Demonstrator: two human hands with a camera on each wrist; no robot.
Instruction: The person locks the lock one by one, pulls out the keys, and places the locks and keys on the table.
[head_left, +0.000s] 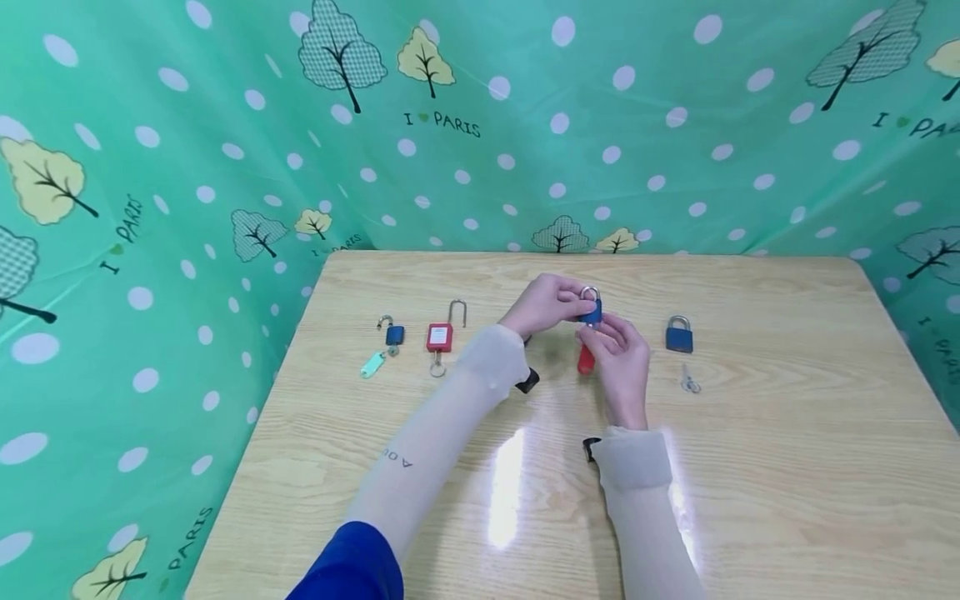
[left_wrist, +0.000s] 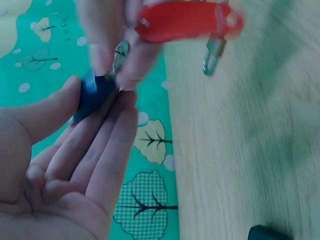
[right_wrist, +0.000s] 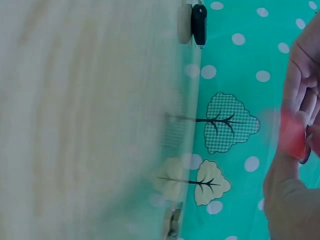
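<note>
The left hand (head_left: 551,302) holds a small blue padlock (head_left: 592,313) by its body, thumb on one side and fingers behind, shackle upward. Just below it, the right hand (head_left: 621,360) pinches a key at the padlock's bottom, and a red tag (head_left: 586,360) hangs from it. In the left wrist view the blue padlock (left_wrist: 94,95) lies between left thumb and fingers, with the right fingertips against its end and the red tag (left_wrist: 185,21) beside them. The right wrist view shows the red tag (right_wrist: 292,135) blurred; the key itself is mostly hidden by fingers.
On the wooden table (head_left: 787,433), a small blue padlock (head_left: 394,335) with a mint tag (head_left: 372,364) and a red padlock (head_left: 439,337) with raised shackle lie left. To the right are a blue padlock (head_left: 679,339) and small keys (head_left: 690,384). A patterned green cloth (head_left: 465,192) stands behind.
</note>
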